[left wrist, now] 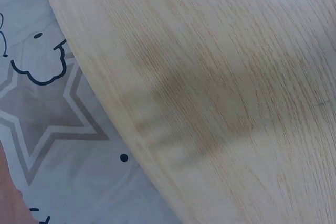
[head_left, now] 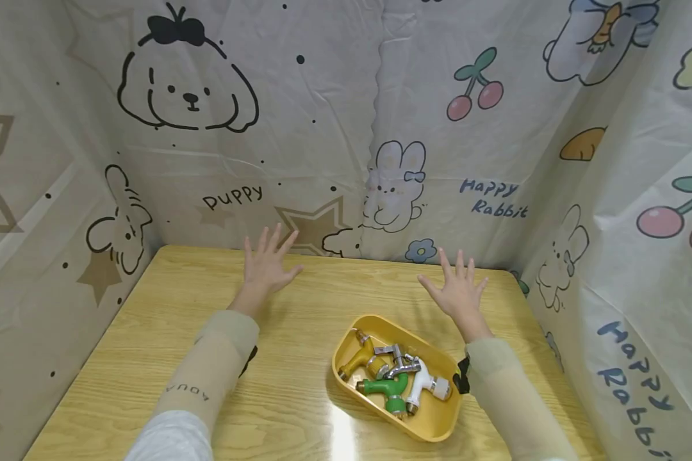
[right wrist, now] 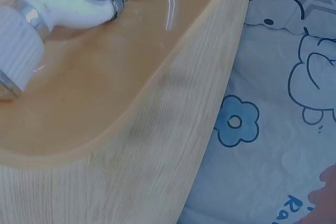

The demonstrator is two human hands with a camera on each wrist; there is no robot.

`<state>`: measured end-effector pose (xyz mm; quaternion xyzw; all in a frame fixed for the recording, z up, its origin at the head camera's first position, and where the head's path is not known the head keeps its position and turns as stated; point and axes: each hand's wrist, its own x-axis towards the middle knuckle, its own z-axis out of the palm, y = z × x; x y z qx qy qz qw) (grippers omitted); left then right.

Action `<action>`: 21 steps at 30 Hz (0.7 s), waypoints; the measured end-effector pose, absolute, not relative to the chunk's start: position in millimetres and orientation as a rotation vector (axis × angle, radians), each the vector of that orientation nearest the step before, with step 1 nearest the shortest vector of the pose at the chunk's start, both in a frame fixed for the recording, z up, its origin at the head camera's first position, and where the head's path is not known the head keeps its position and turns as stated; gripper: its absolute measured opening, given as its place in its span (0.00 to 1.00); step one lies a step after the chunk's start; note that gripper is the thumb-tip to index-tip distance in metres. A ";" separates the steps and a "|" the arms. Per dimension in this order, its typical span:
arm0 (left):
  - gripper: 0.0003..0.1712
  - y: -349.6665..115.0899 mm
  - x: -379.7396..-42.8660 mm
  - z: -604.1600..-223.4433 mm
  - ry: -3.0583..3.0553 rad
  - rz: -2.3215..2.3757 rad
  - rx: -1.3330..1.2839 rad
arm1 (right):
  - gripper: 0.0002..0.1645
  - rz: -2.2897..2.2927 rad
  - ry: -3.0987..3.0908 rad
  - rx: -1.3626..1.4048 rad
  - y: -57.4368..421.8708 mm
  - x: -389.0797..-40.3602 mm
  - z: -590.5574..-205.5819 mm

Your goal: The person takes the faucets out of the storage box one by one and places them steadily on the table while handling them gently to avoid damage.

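Fingers spread, my left hand (head_left: 265, 269) hovers over the far left part of the wooden table and holds nothing. My right hand (head_left: 458, 293), likewise spread and holding nothing, is above the table just beyond a yellow tub (head_left: 454, 419). Inside the tub lie a yellow tap (head_left: 360, 360), a green tap (head_left: 383, 387), a white tap (head_left: 421, 383) and a chrome metal tap (head_left: 402, 366). In the right wrist view the white tap (right wrist: 68, 1) shows close up at upper left, and only a sliver of the hand appears at lower right.
The wooden table (head_left: 265, 397) ends at a far edge below a printed curtain (head_left: 323, 128). More printed cloth (head_left: 640, 256) hangs along the right side, and cloth also hangs on the left. A bright reflection lies on the tabletop near the tub.
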<state>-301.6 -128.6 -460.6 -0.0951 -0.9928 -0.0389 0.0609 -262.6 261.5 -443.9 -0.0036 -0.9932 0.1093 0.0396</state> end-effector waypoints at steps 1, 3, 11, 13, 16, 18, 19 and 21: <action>0.45 -127.4 -301.0 -460.1 -2.998 -0.131 -0.294 | 0.50 0.345 -3.036 -0.009 261.6 -261.4 -444.1; 0.45 -124.5 -298.8 -458.8 -2.971 -0.162 -0.311 | 0.50 0.366 -3.007 0.000 261.2 -257.7 -444.5; 0.36 -110.0 -285.2 -462.6 -2.724 -0.367 -0.444 | 0.44 0.402 -2.822 0.072 265.5 -232.4 -453.2; 0.33 -106.5 -280.2 -467.3 -2.647 -0.401 -0.492 | 0.43 0.412 -2.794 0.086 267.6 -224.1 -456.6; 0.31 -100.7 -271.7 -474.2 -2.540 -0.423 -0.558 | 0.42 0.439 -2.771 0.079 269.2 -211.4 -460.5; 0.30 -96.2 -265.8 -478.7 -2.491 -0.449 -0.597 | 0.42 0.459 -2.766 0.064 269.5 -203.2 -462.4; 0.30 -93.4 -262.9 -481.1 -2.477 -0.459 -0.613 | 0.42 0.467 -2.768 0.053 269.8 -199.2 -463.9; 0.29 -87.5 -257.1 -485.7 -2.463 -0.476 -0.646 | 0.42 0.481 -2.775 0.027 270.1 -190.9 -466.4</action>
